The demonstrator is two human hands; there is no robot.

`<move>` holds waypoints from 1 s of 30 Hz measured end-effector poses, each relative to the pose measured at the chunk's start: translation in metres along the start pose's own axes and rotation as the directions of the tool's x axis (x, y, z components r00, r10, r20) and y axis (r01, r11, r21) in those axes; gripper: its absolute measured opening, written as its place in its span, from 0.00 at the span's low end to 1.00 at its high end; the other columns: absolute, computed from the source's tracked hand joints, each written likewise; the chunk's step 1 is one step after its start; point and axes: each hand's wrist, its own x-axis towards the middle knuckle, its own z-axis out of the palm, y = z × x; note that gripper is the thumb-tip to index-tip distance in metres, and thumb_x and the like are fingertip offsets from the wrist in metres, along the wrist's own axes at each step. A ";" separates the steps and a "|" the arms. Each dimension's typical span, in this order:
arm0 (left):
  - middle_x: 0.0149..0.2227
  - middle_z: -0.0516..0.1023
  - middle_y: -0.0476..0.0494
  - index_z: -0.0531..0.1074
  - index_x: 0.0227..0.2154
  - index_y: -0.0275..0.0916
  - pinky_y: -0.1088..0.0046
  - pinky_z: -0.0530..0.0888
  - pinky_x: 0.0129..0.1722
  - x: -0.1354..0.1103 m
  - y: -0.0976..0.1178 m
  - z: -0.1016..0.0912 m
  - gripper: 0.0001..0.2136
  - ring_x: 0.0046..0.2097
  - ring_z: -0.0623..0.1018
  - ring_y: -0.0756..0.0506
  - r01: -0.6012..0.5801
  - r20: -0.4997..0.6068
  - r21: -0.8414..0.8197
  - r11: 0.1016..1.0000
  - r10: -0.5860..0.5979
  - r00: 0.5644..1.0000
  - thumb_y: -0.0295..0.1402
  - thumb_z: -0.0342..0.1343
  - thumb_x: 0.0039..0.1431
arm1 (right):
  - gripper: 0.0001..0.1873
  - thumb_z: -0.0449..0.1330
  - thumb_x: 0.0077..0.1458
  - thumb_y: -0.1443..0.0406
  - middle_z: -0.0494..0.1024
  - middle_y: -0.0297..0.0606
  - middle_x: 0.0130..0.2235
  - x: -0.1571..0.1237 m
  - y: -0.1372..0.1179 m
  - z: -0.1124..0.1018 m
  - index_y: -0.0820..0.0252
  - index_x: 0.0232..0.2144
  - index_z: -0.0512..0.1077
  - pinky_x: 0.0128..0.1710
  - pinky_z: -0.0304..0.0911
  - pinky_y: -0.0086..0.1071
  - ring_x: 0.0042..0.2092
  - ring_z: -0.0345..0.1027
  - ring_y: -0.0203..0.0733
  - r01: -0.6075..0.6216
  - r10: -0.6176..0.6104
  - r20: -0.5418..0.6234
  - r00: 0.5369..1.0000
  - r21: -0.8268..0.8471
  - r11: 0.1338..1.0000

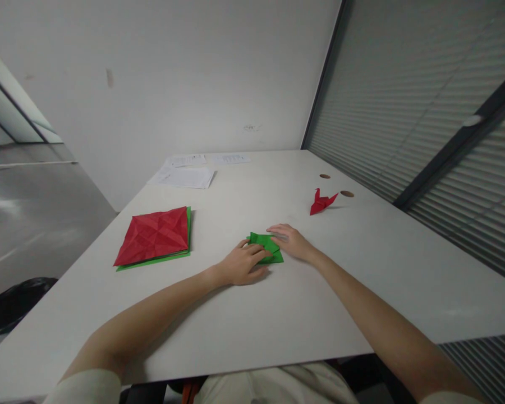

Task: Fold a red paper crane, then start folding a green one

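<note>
A small folded piece of green paper lies on the table in front of me, with creased flaps and pointed corners. My left hand rests over its left and lower part, fingers spread and pressing on it. From the right, my right hand touches the upper right edge with its fingers stretched out. Both hands partly cover the paper, so some of its folds are hidden. A red origami crane stands farther back on the right, apart from my hands.
On the left lies a stack of red and green paper sheets, the top red one creased. Printed papers lie at the far left of the white table. Two round holes sit near the right edge. A black-lined bin stands beyond the left edge.
</note>
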 end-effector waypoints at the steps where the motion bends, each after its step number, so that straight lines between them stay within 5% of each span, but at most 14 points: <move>1: 0.51 0.73 0.38 0.64 0.57 0.41 0.56 0.58 0.61 0.000 0.001 -0.001 0.21 0.55 0.70 0.41 0.001 -0.001 0.024 1.000 -0.001 1.000 0.44 0.47 0.64 | 0.17 0.56 0.58 0.63 0.76 0.44 0.50 -0.001 -0.003 0.002 0.57 0.49 0.73 0.57 0.58 0.44 0.54 0.66 0.46 -0.009 0.008 0.014 1.000 0.003 1.000; 5: 0.50 0.73 0.37 0.68 0.54 0.42 0.48 0.51 0.61 -0.001 0.007 -0.004 0.22 0.63 0.62 0.36 0.089 -0.056 0.142 0.986 -0.082 0.995 0.48 0.46 0.64 | 0.25 0.60 0.55 0.62 0.76 0.46 0.51 -0.002 -0.009 0.005 0.59 0.55 0.68 0.52 0.63 0.43 0.48 0.70 0.47 -0.129 0.130 0.036 0.991 -0.031 0.991; 9: 0.48 0.74 0.34 0.68 0.52 0.39 0.49 0.58 0.57 -0.001 0.012 -0.004 0.25 0.58 0.67 0.35 0.184 -0.071 0.182 0.966 -0.174 0.982 0.52 0.44 0.63 | 0.20 0.57 0.58 0.60 0.80 0.39 0.33 0.000 -0.006 0.002 0.61 0.50 0.72 0.36 0.66 0.34 0.31 0.71 0.39 -0.297 0.298 0.030 0.954 -0.026 0.954; 15: 0.53 0.70 0.32 0.69 0.46 0.39 0.49 0.59 0.59 -0.004 0.013 0.006 0.25 0.57 0.68 0.35 0.147 -0.042 0.168 0.975 -0.142 0.989 0.56 0.45 0.61 | 0.15 0.60 0.55 0.58 0.78 0.43 0.37 0.001 0.005 0.005 0.60 0.41 0.76 0.40 0.63 0.34 0.37 0.71 0.42 -0.361 0.337 -0.144 0.930 -0.201 0.911; 20: 0.54 0.69 0.32 0.69 0.42 0.37 0.53 0.62 0.58 -0.003 0.013 0.009 0.23 0.58 0.68 0.36 0.128 -0.036 0.128 0.984 -0.124 0.992 0.53 0.46 0.62 | 0.11 0.64 0.48 0.61 0.77 0.38 0.33 0.000 0.006 0.006 0.59 0.35 0.76 0.35 0.61 0.32 0.34 0.69 0.41 -0.475 0.472 -0.061 0.879 -0.174 0.862; 30: 0.48 0.71 0.36 0.68 0.41 0.38 0.55 0.65 0.56 -0.002 0.013 0.007 0.19 0.54 0.70 0.36 0.129 -0.049 0.099 0.987 -0.124 0.991 0.50 0.48 0.62 | 0.11 0.65 0.45 0.66 0.73 0.32 0.29 -0.001 0.001 0.016 0.58 0.34 0.72 0.31 0.60 0.29 0.30 0.65 0.36 -0.438 0.432 -0.107 0.895 -0.039 0.898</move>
